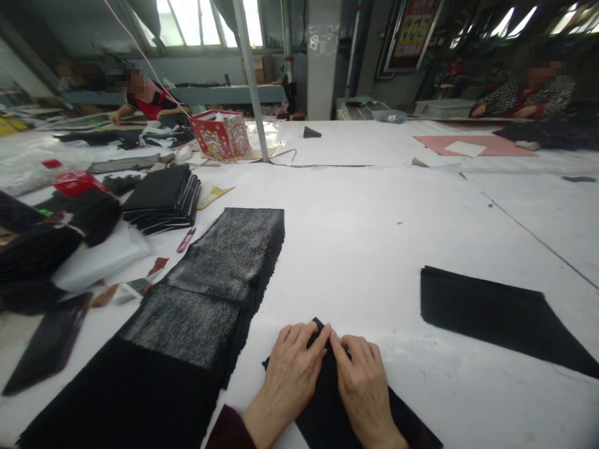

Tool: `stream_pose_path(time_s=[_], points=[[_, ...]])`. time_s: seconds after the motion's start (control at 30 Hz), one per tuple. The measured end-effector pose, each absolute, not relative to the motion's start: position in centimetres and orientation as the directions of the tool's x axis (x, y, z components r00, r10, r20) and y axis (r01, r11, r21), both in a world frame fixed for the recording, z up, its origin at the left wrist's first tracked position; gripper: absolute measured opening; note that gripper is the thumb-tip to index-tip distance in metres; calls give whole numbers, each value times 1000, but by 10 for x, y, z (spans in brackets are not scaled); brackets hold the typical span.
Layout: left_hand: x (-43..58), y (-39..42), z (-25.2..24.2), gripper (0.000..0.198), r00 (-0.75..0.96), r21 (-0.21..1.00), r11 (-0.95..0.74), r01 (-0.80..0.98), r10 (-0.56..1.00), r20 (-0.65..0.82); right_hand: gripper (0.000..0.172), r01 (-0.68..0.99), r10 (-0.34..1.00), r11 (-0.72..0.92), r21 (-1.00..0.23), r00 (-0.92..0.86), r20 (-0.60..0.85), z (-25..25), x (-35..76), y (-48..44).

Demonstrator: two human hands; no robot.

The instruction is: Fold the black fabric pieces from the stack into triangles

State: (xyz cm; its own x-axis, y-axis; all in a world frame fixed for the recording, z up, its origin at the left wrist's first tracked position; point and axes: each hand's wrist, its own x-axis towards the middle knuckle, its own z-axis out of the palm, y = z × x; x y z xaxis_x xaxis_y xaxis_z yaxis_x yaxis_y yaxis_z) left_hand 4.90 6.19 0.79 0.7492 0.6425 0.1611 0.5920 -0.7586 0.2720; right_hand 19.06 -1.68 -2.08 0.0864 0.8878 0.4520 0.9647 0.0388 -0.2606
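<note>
A piece of black fabric (327, 408) lies on the white table in front of me, with its pointed tip up between my hands. My left hand (294, 365) is closed on the fabric's left side, fingers bent over it. Closed on the right side, my right hand (362, 380) has its fingers pressed down near the tip. The fingertips of both hands almost meet at the top of the fabric. To the left runs a long stack of black fabric pieces (163, 386), part of it with a speckled grey surface (234, 249).
A folded black fabric piece (486, 315) lies on the right. At left are another dark fabric stack (159, 193), a dark flat tablet-like object (49, 343) and a pink-handled tool (186, 240). A red patterned box (219, 136) stands by a pole (253, 81). Two people work across the table.
</note>
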Motion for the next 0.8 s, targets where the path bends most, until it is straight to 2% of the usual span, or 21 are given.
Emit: stream_pose_path(time_s=[0.13, 0.5, 0.8], points=[[50, 63, 8, 44, 745, 282, -751, 597, 649, 154, 41, 965, 895, 41, -258, 79, 440, -19, 190, -15], [48, 67, 5, 44, 732, 291, -748, 597, 656, 184, 36, 970, 865, 66, -232, 61, 499, -20, 191, -9], [52, 67, 2, 43, 721, 273, -730, 626, 676, 155, 37, 965, 872, 78, -252, 57, 486, -23, 193, -8]])
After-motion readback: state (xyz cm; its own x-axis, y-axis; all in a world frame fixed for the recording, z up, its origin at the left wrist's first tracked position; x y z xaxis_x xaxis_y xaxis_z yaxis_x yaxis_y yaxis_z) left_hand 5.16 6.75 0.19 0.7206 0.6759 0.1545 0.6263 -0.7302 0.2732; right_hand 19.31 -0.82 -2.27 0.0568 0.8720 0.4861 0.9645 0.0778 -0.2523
